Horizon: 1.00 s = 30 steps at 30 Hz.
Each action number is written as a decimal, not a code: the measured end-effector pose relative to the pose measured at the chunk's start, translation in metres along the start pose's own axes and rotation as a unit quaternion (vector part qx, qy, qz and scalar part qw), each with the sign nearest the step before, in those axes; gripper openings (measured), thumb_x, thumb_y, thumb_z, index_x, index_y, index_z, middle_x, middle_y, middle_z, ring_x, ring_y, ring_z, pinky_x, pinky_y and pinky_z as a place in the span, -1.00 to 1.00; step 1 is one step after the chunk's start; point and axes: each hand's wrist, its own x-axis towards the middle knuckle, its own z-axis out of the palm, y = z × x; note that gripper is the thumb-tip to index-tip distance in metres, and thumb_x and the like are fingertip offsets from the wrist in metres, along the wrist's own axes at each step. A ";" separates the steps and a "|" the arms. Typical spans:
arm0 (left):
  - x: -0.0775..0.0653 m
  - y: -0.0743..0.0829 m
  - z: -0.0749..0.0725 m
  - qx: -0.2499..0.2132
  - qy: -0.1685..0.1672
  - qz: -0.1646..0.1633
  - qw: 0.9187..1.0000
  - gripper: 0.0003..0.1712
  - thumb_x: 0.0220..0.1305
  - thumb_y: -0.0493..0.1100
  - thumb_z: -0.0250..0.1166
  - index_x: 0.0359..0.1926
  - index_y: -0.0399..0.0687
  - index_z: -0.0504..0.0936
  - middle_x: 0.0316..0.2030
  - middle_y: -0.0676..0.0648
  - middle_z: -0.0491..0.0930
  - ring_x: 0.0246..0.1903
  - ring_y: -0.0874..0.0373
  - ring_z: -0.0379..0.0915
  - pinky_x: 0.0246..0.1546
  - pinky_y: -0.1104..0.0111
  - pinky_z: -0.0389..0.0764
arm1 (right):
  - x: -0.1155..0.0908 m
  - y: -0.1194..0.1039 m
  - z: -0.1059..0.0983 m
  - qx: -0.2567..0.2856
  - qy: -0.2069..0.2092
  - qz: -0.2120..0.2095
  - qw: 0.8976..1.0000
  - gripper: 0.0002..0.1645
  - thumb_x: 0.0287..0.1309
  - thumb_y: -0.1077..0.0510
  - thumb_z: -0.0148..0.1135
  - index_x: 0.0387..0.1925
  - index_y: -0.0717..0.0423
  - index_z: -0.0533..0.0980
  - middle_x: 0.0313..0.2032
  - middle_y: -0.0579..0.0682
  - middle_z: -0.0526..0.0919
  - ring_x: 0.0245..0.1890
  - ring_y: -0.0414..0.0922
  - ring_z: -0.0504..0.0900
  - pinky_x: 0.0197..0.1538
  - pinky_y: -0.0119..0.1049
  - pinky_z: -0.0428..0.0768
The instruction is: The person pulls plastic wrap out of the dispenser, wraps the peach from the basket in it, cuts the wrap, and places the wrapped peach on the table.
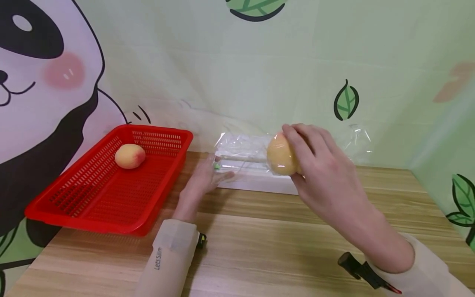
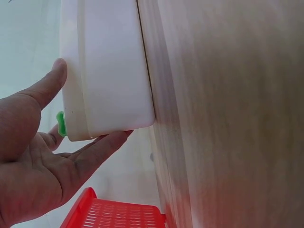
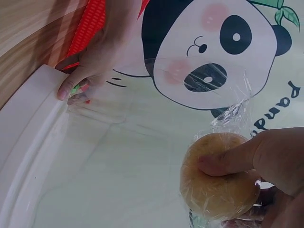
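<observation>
My right hand (image 1: 326, 173) holds a peach (image 1: 280, 156) above the table, thumb on one side and fingers round the other. Clear cling film (image 3: 237, 111) covers the peach and runs in a thin sheet toward a long white cling film dispenser (image 1: 256, 184). At the dispenser's left end, my left hand (image 1: 202, 177) grips it, the thumb (image 2: 50, 83) on one face and fingers against the end. Beside those fingers shows a small green slider (image 2: 61, 123). In the right wrist view, the right thumb presses the wrapped peach.
A red plastic basket (image 1: 142, 227) stands to the left, a second peach (image 1: 130, 156) lying inside it. Loose film (image 1: 358, 142) sticks up behind my right hand. The wooden table (image 1: 274, 251) ends at a printed panda backdrop (image 1: 208, 62).
</observation>
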 end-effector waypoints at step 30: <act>-0.001 0.004 0.001 -0.088 0.011 -0.016 0.996 -0.11 0.28 -0.01 0.46 0.53 0.06 0.24 0.27 -0.16 0.45 0.16 -0.12 0.37 0.25 -0.08 0.42 | -0.013 -0.018 -0.026 0.018 -0.051 0.018 0.998 -0.03 -0.34 0.43 0.68 0.18 0.35 0.36 -0.02 0.19 0.62 0.09 0.12 0.55 -0.10 0.07 0.71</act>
